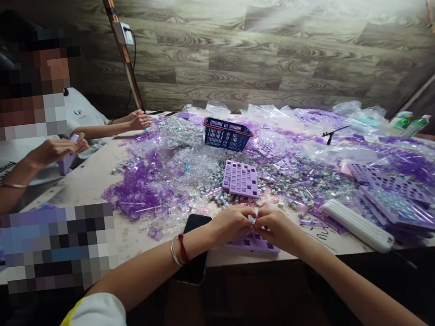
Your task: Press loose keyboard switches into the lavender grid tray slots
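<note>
My left hand (236, 220) and my right hand (275, 225) meet at the table's front edge, both with fingers pinched together. Between the fingertips shows a small clear plastic piece (252, 219); its exact kind is too small to tell. Just below my hands lies a purple slotted tray (268, 247), partly hidden by them. Another purple slotted tray (240, 178) rests farther up, on a pile of small silvery and blue pieces (306, 181). A black phone (197, 259) lies under my left forearm, overhanging the edge.
Left stands a heap of purple and clear plastic pieces (138, 193); behind it, a dark blue basket (228, 135). A white bar-shaped device (358, 225) and stacked purple trays (398, 210) lie right. Two people sit left; the nearer person's hands (57, 150) hold a purple piece.
</note>
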`<state>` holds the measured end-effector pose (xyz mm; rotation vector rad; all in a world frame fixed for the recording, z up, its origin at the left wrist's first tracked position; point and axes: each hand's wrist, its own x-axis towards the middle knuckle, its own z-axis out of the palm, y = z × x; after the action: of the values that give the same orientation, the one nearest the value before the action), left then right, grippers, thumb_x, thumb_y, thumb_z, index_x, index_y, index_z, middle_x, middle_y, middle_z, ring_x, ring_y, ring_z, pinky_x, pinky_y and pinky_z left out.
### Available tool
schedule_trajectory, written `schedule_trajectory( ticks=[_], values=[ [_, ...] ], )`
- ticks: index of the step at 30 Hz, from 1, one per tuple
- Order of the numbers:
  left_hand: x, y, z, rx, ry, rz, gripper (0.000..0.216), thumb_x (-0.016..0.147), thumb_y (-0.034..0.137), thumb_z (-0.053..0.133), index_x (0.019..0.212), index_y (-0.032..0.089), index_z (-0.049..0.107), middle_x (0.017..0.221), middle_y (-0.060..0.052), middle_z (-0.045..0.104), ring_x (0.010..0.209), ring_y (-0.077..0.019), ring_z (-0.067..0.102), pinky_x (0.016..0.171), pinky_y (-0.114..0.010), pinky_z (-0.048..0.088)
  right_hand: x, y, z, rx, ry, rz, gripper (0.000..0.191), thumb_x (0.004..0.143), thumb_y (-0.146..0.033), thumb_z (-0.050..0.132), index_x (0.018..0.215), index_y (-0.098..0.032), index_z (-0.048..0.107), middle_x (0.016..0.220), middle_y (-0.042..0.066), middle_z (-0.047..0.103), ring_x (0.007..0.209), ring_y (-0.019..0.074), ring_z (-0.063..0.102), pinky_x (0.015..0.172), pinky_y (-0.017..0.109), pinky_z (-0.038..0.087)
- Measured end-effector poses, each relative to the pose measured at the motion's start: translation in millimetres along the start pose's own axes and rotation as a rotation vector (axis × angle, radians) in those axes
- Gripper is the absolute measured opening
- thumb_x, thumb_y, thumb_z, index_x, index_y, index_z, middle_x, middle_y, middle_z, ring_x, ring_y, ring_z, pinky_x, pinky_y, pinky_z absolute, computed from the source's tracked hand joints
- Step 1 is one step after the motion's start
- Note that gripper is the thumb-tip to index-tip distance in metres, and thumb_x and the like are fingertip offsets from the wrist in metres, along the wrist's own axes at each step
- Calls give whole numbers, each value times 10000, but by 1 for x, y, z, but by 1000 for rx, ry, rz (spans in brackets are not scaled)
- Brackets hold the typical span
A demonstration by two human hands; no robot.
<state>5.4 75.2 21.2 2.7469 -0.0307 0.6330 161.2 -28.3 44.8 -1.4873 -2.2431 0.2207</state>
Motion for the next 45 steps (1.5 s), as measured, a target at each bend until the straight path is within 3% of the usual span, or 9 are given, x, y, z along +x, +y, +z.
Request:
schedule_trajectory(
  ticks=[7,13,15,17,20,23,27,36,45],
  values=[
    [1,2,-4,-27,-3,-52,154,844,171,576,761,167,706,946,-40,687,864,-170,628,804,-257,449,10,0,-6,36,-71,16,236,721,-1,558,622,-174,684,722,39,657,691,148,622,642,224,449],
    [-4,-15,-11,-158,109,-32,97,806,124,604,786,136,698,913,-57,686,831,-140,640,777,-221,485,14,-23,-9,-222,-171,101,247,739,-3,522,643,-154,692,816,70,673,730,156,620,655,231,433],
    [-7,-31,-22,-119,215,-152,117,812,107,580,812,139,692,899,-57,682,836,-137,637,790,-225,491,16,-28,-13,-291,-202,147,240,737,-17,531,614,-157,682,796,63,672,691,153,610,618,231,421],
    [-12,-50,-38,43,293,-373,148,796,71,562,825,144,687,907,-57,676,873,-154,627,839,-253,486,23,-28,-17,-271,-190,187,204,755,-72,566,625,-171,688,784,47,676,665,146,604,590,225,413],
    [-24,-75,-59,342,230,-720,228,799,66,523,944,159,672,1003,-64,647,981,-184,587,914,-282,458,41,-21,-18,-203,-59,247,176,827,-153,553,771,-182,717,835,42,694,718,147,620,634,218,436],
    [-36,-87,-66,451,204,-857,322,772,75,550,1079,133,629,1130,-135,584,1091,-263,521,948,-366,437,67,-12,-8,-261,-30,304,227,840,-108,516,943,-178,705,914,51,704,812,155,635,717,219,449],
    [-42,-91,-59,479,170,-863,337,776,76,549,1103,121,618,1215,-187,516,1122,-314,490,935,-429,436,91,-7,12,-314,-96,284,272,795,-38,522,921,-185,711,972,64,702,899,181,637,761,229,447],
    [-45,-113,-62,367,130,-796,290,724,17,538,932,134,703,954,-78,668,974,-197,585,929,-291,446,97,-4,33,-343,-133,270,227,800,-74,519,799,-171,724,908,79,687,848,173,631,737,213,432],
    [-43,-116,-66,281,215,-781,368,705,36,550,1029,132,696,1024,-66,695,925,-177,633,901,-278,479,90,-3,29,-245,31,246,206,760,-54,546,837,-180,691,917,60,662,816,173,619,722,235,439]
  ],
)
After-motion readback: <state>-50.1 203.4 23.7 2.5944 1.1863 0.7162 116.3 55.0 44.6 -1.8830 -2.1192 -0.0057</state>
